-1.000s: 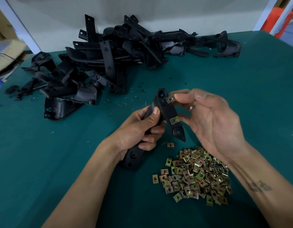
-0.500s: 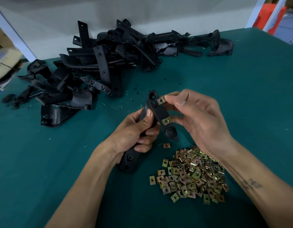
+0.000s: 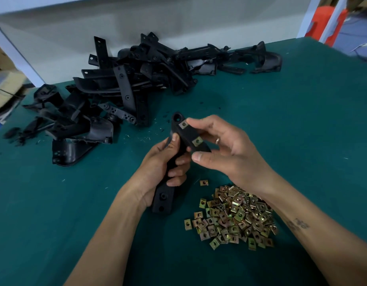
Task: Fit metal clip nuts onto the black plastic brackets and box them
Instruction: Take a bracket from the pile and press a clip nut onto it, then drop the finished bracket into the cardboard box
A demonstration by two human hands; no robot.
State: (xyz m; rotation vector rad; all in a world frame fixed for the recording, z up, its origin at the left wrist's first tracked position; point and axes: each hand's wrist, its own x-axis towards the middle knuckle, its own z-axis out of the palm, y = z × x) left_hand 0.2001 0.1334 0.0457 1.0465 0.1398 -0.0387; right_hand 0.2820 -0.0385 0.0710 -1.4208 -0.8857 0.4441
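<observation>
Your right hand [image 3: 226, 147] has just pushed the upper clip nut [image 3: 183, 124] home at twelve o'clock on the bracket [image 3: 178, 153] your left hand [image 3: 164, 162] grips; both nuts seated, boxing next.

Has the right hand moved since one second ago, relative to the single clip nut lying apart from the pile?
Yes. The right hand has shifted left and down toward the lone clip nut, and its thumb now covers the lower end of the bracket.
</observation>
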